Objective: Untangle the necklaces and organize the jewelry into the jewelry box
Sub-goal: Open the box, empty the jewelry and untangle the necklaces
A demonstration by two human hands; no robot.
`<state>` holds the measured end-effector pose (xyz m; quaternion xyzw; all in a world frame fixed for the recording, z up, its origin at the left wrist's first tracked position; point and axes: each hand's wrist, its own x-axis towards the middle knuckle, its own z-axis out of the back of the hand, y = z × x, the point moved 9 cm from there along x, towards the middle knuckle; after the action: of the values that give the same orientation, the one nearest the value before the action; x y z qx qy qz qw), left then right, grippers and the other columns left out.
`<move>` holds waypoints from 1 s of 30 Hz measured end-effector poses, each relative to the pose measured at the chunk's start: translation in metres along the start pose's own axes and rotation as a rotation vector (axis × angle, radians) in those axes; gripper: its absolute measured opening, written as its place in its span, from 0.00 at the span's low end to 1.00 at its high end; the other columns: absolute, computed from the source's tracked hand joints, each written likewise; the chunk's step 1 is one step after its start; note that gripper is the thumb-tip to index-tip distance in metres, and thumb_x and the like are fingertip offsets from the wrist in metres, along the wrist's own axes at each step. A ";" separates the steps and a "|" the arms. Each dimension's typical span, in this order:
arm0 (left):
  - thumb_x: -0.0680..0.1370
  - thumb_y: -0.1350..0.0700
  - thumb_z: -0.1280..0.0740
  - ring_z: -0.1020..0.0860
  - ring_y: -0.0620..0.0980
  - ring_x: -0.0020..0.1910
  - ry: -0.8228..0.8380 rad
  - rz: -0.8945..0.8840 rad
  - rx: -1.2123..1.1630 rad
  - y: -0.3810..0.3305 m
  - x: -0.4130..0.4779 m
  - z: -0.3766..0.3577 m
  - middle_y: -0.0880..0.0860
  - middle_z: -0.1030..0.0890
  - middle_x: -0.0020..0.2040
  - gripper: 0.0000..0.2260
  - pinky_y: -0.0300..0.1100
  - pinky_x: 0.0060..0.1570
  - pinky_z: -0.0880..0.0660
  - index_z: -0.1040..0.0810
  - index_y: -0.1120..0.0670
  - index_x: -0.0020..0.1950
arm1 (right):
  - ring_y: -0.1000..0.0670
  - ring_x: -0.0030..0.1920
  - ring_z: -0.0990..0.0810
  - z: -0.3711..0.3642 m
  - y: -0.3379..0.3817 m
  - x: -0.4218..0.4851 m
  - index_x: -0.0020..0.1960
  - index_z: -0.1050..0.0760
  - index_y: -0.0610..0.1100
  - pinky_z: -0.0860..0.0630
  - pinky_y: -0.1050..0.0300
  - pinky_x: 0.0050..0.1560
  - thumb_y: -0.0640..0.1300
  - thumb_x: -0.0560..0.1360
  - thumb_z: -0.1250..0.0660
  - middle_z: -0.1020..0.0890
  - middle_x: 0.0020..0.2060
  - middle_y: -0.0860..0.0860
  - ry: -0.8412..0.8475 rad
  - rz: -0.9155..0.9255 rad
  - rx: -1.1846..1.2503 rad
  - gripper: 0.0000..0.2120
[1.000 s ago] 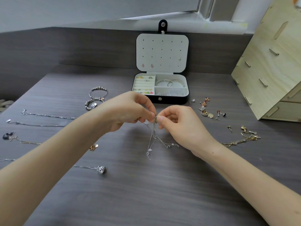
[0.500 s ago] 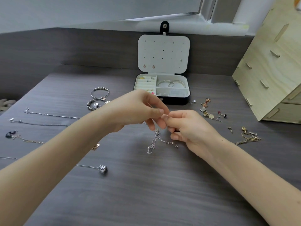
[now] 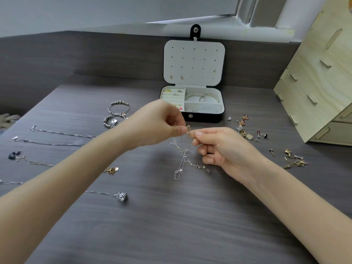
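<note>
My left hand [image 3: 160, 124] and my right hand [image 3: 224, 149] meet above the table's middle and both pinch a tangled silver necklace [image 3: 185, 162] at its small pendant. The thin chains hang down from the fingertips, and their lower ends lie on the dark table. Behind the hands stands the open black jewelry box [image 3: 205, 117], its white lid upright with a few earrings pinned to it. Rings sit in its left slots and silver bangles in its back right compartment.
Straightened chains [image 3: 61, 133] lie at the left, with two beaded bracelets [image 3: 118, 111] and a rose-pendant necklace [image 3: 122, 197]. Loose earrings [image 3: 245, 130] and a tangled gold chain [image 3: 294, 161] lie at the right. A pale wooden drawer unit [image 3: 323, 82] stands far right.
Both hands have risen a little with the necklace; the pendant now shows between the fingertips and the chains hang straighter below them.
</note>
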<state>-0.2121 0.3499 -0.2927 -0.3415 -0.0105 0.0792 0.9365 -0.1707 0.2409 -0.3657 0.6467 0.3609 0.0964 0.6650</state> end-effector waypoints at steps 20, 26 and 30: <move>0.78 0.63 0.39 0.24 0.46 0.32 0.037 0.066 -0.774 -0.010 0.007 0.043 0.54 0.18 0.36 0.06 0.35 0.31 0.31 0.26 0.58 0.42 | 0.61 0.42 0.25 -0.040 0.049 -0.005 0.46 0.20 0.49 0.31 0.72 0.43 0.42 0.73 0.30 0.20 0.41 0.58 0.054 0.427 -0.496 0.03; 0.73 0.64 0.37 0.28 0.45 0.30 -0.113 0.150 -1.093 0.023 -0.011 0.074 0.52 0.20 0.33 0.06 0.32 0.26 0.35 0.26 0.56 0.38 | 0.51 0.40 0.19 -0.059 0.053 -0.007 0.41 0.24 0.41 0.22 0.64 0.48 0.38 0.76 0.35 0.17 0.37 0.47 0.229 0.338 -0.240 0.05; 0.66 0.61 0.33 0.25 0.45 0.31 -0.260 0.188 -1.159 0.059 -0.035 0.096 0.51 0.18 0.35 0.04 0.33 0.29 0.36 0.24 0.56 0.39 | 0.52 0.28 0.26 -0.065 0.054 -0.012 0.41 0.23 0.41 0.25 0.60 0.34 0.38 0.76 0.35 0.24 0.27 0.51 0.252 0.310 -0.261 0.06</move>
<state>-0.2621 0.4501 -0.2562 -0.7835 -0.1360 0.1841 0.5777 -0.2008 0.2933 -0.3052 0.5859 0.3219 0.3229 0.6699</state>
